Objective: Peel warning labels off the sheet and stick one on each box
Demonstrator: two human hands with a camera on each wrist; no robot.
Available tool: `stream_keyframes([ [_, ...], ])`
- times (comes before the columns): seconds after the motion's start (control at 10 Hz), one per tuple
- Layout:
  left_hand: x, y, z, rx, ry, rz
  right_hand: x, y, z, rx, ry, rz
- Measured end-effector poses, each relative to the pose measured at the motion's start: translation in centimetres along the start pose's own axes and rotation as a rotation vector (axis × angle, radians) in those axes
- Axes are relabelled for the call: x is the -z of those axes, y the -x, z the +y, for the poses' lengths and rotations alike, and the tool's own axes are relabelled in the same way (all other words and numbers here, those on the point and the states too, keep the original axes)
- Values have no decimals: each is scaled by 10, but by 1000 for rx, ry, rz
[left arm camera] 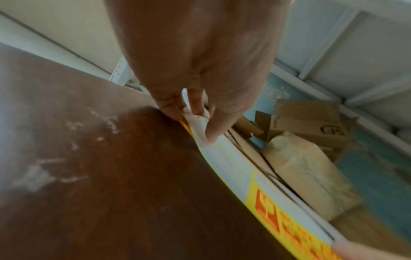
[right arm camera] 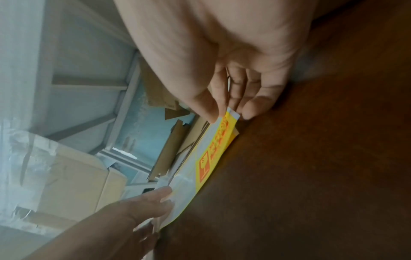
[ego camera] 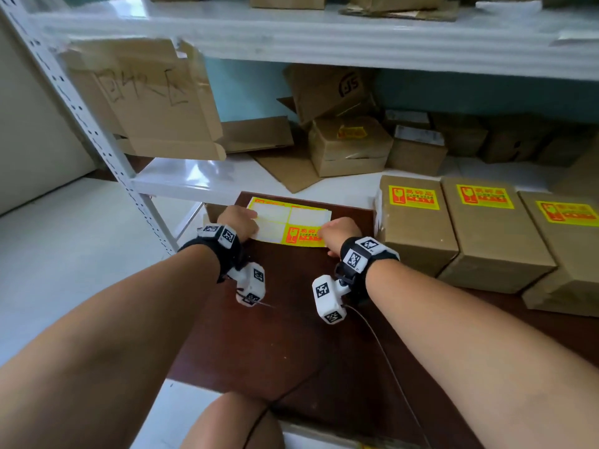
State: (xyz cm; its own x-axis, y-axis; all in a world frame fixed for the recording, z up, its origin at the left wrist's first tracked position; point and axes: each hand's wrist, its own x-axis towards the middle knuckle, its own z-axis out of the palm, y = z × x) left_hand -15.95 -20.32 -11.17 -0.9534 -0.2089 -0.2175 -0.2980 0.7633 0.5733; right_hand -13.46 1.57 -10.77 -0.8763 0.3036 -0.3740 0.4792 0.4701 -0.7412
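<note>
Yellow label sheet (ego camera: 289, 225) lengthwise left-right

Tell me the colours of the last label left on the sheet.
Yellow with orange-red print; the label shows best in the head view.

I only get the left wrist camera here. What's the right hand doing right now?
Observer: The right hand pinches the near right corner of the label sheet, right at the printed warning label.
Operator: How many labels are left on that sheet?
Observer: Just that one; the other three spots are bare white backing.
Operator: And the boxes to be labelled?
Observer: Three boxes stand in a row to the right of the sheet, each with a yellow label on top.
</note>
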Motion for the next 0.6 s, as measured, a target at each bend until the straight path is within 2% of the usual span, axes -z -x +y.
stream_keyframes([
  [0.1,-4,-6,-3,-28,-156,76,-2,-3,-1,80,199,-18],
  [0.2,-5,-3,0,14,-221,71,-1,1,-2,95,296,-34],
  [0.3,-5,0,3,-5,-299,72,-1,1,-1,109,344,-38],
  [0.4,0,7,9,-4,-332,60,8,10,-7,132,325,-105],
  [0.6,20,34,40,-155,-232,-35,42,42,-27,297,351,-215],
])
